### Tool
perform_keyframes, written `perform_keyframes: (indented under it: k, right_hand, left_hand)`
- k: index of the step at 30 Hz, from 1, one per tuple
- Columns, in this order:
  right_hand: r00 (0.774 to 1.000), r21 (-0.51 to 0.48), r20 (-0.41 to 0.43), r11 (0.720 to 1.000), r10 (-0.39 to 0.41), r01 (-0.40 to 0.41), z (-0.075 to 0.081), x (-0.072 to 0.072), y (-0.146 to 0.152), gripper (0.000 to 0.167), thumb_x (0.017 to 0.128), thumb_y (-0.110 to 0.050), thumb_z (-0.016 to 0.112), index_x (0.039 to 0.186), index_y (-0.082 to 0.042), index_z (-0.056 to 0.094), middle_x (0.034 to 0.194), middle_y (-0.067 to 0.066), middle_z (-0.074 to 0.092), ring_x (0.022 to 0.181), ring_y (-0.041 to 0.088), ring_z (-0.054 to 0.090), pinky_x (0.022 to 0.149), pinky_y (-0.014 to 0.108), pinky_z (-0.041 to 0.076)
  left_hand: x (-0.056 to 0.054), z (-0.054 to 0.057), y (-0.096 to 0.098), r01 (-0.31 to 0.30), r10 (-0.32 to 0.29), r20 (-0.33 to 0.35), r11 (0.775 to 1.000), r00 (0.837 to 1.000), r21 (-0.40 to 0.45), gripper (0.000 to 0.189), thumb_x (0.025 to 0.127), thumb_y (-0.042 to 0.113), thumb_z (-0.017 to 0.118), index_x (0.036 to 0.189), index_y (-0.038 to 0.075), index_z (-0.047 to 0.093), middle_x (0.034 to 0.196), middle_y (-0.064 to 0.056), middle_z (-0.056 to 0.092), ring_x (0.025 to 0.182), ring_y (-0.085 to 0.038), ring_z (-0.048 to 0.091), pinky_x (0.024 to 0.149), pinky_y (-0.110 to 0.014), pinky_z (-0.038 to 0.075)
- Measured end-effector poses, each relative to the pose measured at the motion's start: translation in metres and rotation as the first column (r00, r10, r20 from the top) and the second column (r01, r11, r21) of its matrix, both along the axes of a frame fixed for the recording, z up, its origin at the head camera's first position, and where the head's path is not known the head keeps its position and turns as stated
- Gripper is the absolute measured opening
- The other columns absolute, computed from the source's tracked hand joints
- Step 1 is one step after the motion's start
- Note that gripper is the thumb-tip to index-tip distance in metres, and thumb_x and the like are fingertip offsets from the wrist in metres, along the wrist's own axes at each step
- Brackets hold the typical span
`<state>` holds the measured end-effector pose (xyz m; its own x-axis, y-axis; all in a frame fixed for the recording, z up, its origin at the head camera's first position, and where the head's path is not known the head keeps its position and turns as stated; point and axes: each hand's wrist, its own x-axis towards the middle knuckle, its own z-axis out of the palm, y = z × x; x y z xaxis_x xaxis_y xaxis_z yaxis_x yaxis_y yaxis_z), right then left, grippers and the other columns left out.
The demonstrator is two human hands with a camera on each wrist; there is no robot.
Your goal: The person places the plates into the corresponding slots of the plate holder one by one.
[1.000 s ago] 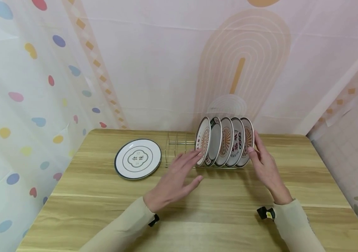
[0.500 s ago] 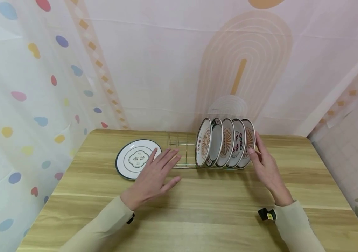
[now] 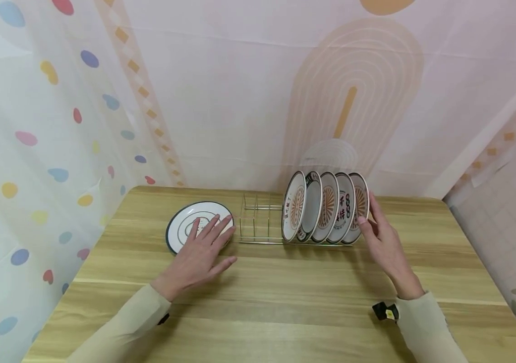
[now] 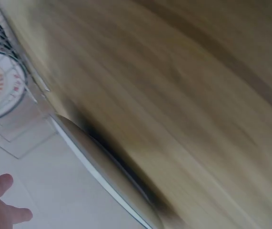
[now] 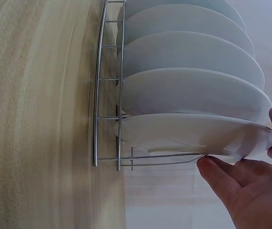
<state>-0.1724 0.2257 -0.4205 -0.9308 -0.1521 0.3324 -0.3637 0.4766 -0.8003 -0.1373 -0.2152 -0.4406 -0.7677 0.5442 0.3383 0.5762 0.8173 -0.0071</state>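
My left hand (image 3: pixel 196 264) is over a white plate with a dark blue rim (image 3: pixel 177 231), which lies flat on the table left of the rack. Its fingers are spread and overlap the plate's face in the head view. In the left wrist view, that plate's edge (image 4: pixel 102 177) runs beside the fingertips (image 4: pixel 0 183). My right hand (image 3: pixel 387 247) holds the rightmost upright plate (image 3: pixel 358 201) by its rim, thumb on the printed side and fingers behind. In the right wrist view, the fingertips (image 5: pixel 207 167) meet the plate's underside (image 5: pixel 188 131).
A wire dish rack (image 3: pixel 261 240) stands near the table's back edge. Several printed plates fill its right part, the leftmost one (image 3: pixel 294 206) showing an orange sunburst; its left slots hold none. A printed curtain (image 3: pixel 221 101) hangs behind the wooden table (image 3: pixel 285 312).
My left hand has moved left from beside the leftmost racked plate to over the flat plate, its fingers still spread. The right hand stays at the rightmost plate.
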Motion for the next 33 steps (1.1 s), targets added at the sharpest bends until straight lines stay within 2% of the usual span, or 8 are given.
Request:
perform_keyframes:
  k: [6, 9, 17, 23, 29, 31, 33]
  right_hand:
    - [1.0, -0.001, 0.013, 1.0, -0.008, 0.008, 0.001, 0.002, -0.001, 0.066, 0.112, -0.024, 0.047, 0.168, -0.025, 0.013, 0.166, 0.024, 0.027, 0.128, 0.055, 0.054, 0.1, 0.062, 0.048]
    - [1.0, -0.005, 0.018, 1.0, -0.006, 0.006, 0.002, 0.003, -0.002, 0.066, 0.111, -0.023, 0.048, 0.168, -0.022, 0.014, 0.165, 0.024, 0.028, 0.127, 0.055, 0.055, 0.1, 0.062, 0.048]
    - [1.0, -0.009, 0.017, 1.0, -0.001, 0.001, 0.003, 0.004, -0.002, 0.066, 0.111, -0.021, 0.048, 0.168, -0.023, 0.014, 0.165, 0.023, 0.029, 0.127, 0.054, 0.055, 0.101, 0.062, 0.049]
    - [1.0, 0.0, 0.013, 1.0, 0.001, -0.001, 0.001, 0.002, -0.001, 0.066, 0.112, -0.024, 0.047, 0.168, -0.025, 0.012, 0.165, 0.026, 0.028, 0.128, 0.055, 0.054, 0.1, 0.062, 0.048]
    - [1.0, -0.007, 0.009, 1.0, 0.002, -0.002, 0.002, 0.002, -0.001, 0.066, 0.111, -0.022, 0.048, 0.168, -0.024, 0.013, 0.164, 0.027, 0.03, 0.127, 0.055, 0.055, 0.1, 0.061, 0.049]
    - [1.0, -0.005, 0.009, 1.0, 0.001, -0.001, 0.002, 0.003, -0.001, 0.066, 0.111, -0.022, 0.048, 0.168, -0.024, 0.014, 0.164, 0.026, 0.03, 0.126, 0.054, 0.056, 0.1, 0.061, 0.049]
    - [1.0, -0.007, 0.01, 1.0, 0.001, -0.001, 0.002, 0.003, -0.002, 0.067, 0.111, -0.021, 0.048, 0.168, -0.024, 0.014, 0.164, 0.026, 0.03, 0.127, 0.054, 0.056, 0.1, 0.061, 0.049]
  left_hand:
    - [0.0, -0.002, -0.019, -0.055, 0.06, 0.069, 0.996, 0.996, -0.072, 0.077, 0.101, 0.062, 0.051, 0.156, 0.009, 0.046, 0.166, -0.014, 0.034, 0.151, -0.041, 0.031, 0.118, -0.072, 0.02]
    - [0.001, -0.003, -0.026, -0.088, 0.099, 0.111, 0.991, 0.989, -0.099, 0.079, 0.099, 0.06, 0.057, 0.157, 0.008, 0.045, 0.167, -0.015, 0.033, 0.151, -0.043, 0.031, 0.116, -0.074, 0.021]
    - [-0.001, -0.007, -0.041, -0.11, 0.138, 0.18, 0.982, 0.974, -0.153, 0.081, 0.097, 0.059, 0.061, 0.158, 0.008, 0.043, 0.166, -0.017, 0.034, 0.151, -0.044, 0.031, 0.115, -0.075, 0.024]
    - [-0.008, -0.012, -0.051, -0.091, 0.124, 0.24, 0.985, 0.963, -0.144, 0.079, 0.098, 0.057, 0.061, 0.158, 0.008, 0.043, 0.165, -0.017, 0.034, 0.15, -0.045, 0.031, 0.114, -0.075, 0.025]
    - [-0.006, -0.011, -0.059, -0.074, 0.112, 0.334, 0.99, 0.936, -0.124, 0.07, 0.102, 0.051, 0.058, 0.155, 0.006, 0.046, 0.161, -0.021, 0.04, 0.146, -0.047, 0.038, 0.112, -0.07, 0.035]
    - [-0.005, -0.011, -0.061, -0.065, 0.106, 0.343, 0.99, 0.933, -0.127, 0.065, 0.103, 0.047, 0.058, 0.153, 0.006, 0.049, 0.159, -0.021, 0.043, 0.145, -0.046, 0.04, 0.111, -0.068, 0.037]
    - [-0.005, -0.012, -0.063, -0.053, 0.096, 0.335, 0.99, 0.937, -0.134, 0.061, 0.103, 0.043, 0.06, 0.151, 0.006, 0.052, 0.158, -0.02, 0.045, 0.145, -0.045, 0.041, 0.111, -0.067, 0.039]
